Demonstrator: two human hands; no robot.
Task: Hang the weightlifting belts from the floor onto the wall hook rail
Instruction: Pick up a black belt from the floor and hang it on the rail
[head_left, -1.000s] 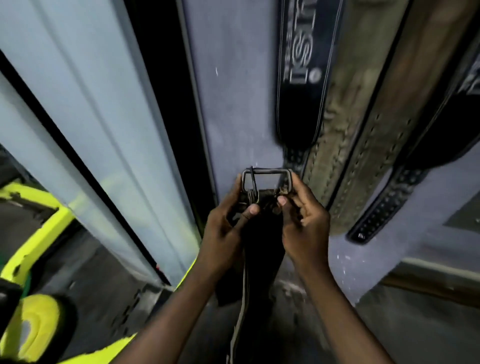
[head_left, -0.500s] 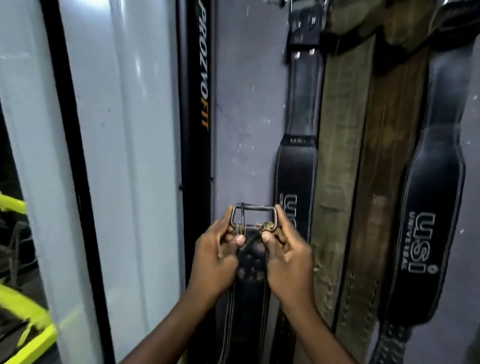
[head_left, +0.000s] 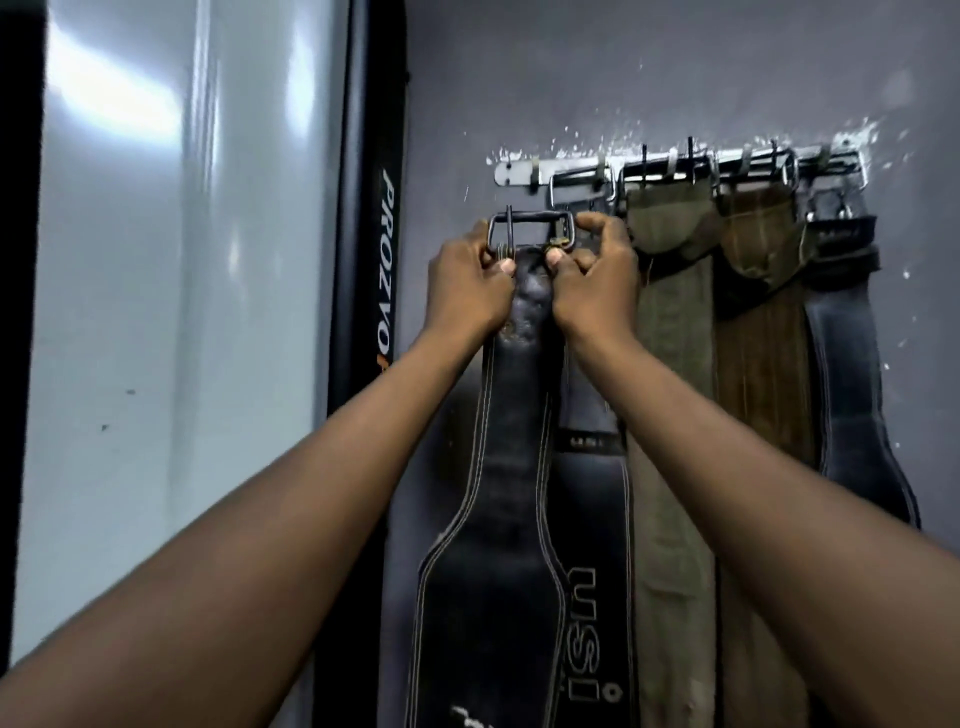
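I hold a black stitched weightlifting belt (head_left: 498, 519) by its top end, with its metal buckle (head_left: 530, 228) raised just below the left end of the wall hook rail (head_left: 566, 169). My left hand (head_left: 467, 286) grips the buckle's left side and my right hand (head_left: 597, 280) grips its right side. The buckle sits a little under the rail's leftmost hook (head_left: 532, 174), apart from it. The belt hangs down between my forearms, covering part of a black USI belt (head_left: 592, 597) that hangs behind it.
Hanging on the rail to the right are an olive belt (head_left: 670, 364), a brown belt (head_left: 763, 364) and another black belt (head_left: 852, 389). A black PROZYOFIT post (head_left: 374, 260) and a pale glossy panel (head_left: 182, 312) stand to the left of the grey wall (head_left: 571, 78).
Both hands have lifted the belt's buckle from waist height up to just below the rail. My view has tilted upward, bringing the hook rail into sight.
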